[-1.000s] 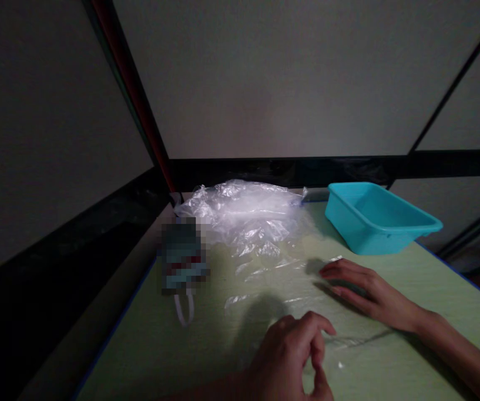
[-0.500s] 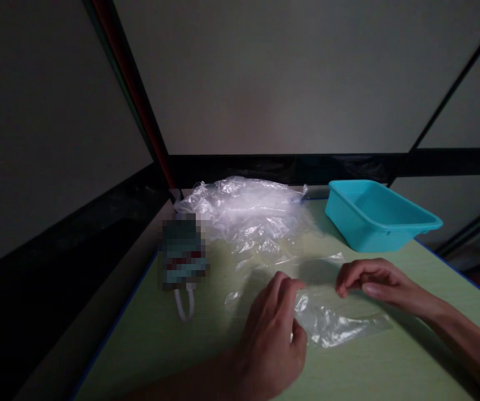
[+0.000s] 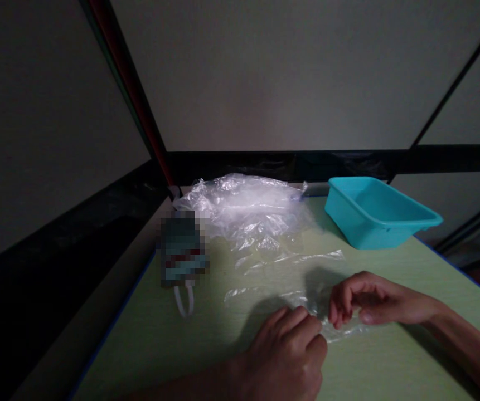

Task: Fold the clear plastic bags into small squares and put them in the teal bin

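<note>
I have my left hand (image 3: 292, 353) over the middle of the tabletop's (image 3: 151, 340) near edge, fingers curled under; I cannot tell whether they pinch anything. Just beyond it lies a clear bag (image 3: 348, 333), partly hidden by my hands. My right hand (image 3: 376, 303), toward the right edge, hangs half-curled beside the bag, thumb apart from fingers. Farther, a blurred-out item (image 3: 183, 250) sits by the left edge, its white loop (image 3: 190, 301) pointing nearward. A tub (image 3: 384, 217) fills the far right corner; a plastic heap (image 3: 243, 203) crowds the far edge, before the wall (image 3: 281, 83).
</note>
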A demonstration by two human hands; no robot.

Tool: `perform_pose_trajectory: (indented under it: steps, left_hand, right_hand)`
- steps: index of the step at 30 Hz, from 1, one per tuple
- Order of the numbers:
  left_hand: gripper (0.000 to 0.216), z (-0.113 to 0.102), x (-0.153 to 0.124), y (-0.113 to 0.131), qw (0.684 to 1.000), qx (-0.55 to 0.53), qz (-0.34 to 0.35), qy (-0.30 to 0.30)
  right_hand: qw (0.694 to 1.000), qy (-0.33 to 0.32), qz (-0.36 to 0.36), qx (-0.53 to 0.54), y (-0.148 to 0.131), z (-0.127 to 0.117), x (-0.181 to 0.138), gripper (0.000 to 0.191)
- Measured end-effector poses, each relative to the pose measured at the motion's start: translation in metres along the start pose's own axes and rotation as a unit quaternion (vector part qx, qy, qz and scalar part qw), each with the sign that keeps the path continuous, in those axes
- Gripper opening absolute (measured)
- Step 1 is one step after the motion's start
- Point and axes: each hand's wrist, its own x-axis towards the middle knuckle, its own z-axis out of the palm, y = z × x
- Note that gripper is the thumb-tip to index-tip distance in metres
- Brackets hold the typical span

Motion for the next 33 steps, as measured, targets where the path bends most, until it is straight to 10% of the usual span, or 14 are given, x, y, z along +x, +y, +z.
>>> perform_pose_trajectory:
  steps: [17, 33]
  left_hand:
    - [0.002, -0.005, 0.001, 0.0, 0.997, -0.051, -0.043, -0.045]
    - [0.019, 0.002, 0.007, -0.006, 0.952, -0.238, -0.176, 0.074]
  right_hand:
    - [0.978, -0.007, 0.206, 0.021, 0.005, -0.009, -0.01, 0.019]
    - [0.939, 0.002, 0.333, -0.088, 0.019, -0.036, -0.041, 0.049]
